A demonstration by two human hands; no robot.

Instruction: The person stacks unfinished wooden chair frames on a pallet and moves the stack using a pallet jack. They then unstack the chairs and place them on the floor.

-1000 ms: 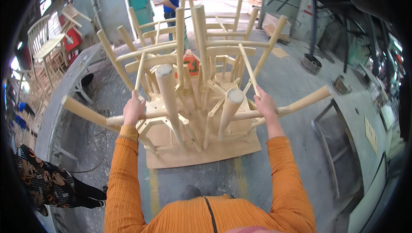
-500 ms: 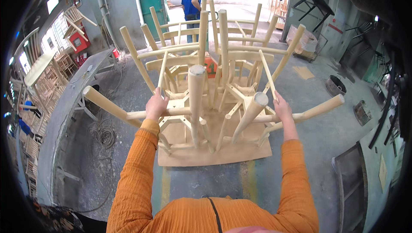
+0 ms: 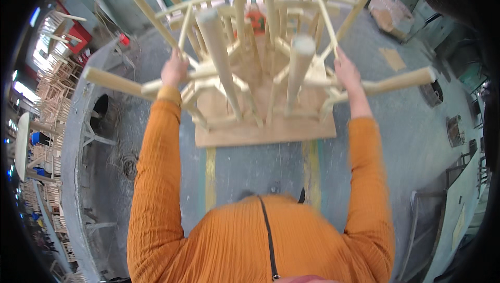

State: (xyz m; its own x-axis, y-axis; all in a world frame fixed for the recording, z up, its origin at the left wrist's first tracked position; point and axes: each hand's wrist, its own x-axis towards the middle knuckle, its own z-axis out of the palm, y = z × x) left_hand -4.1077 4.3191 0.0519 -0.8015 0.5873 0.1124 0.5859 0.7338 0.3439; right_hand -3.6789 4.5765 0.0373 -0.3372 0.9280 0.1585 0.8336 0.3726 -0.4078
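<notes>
Pale unfinished wooden chairs lie stacked with their legs pointing up and outward, on a brown board (image 3: 265,136) above the floor. My left hand (image 3: 175,69) is closed around the lower end of a thin slanting left chair rail (image 3: 185,27). On the other side, my right hand (image 3: 347,70) grips the matching right chair rail (image 3: 328,21). Both arms reach forward in orange sleeves. Between my hands rise two thick chair legs, the left leg (image 3: 219,48) and the right leg (image 3: 300,69), their round ends facing me. My fingers are partly hidden behind the rails.
A long grey bench (image 3: 78,142) runs along the left, with a coiled cable (image 3: 127,166) beside it. At right stand metal rings (image 3: 432,93) and a wrapped bundle (image 3: 389,16). Many chairs crowd the far left. Yellow stripes (image 3: 210,176) mark the floor.
The view has tilted down, so the chairs sit higher in the picture and more floor shows. Both hands keep their hold on the rails. The person in blue is out of view.
</notes>
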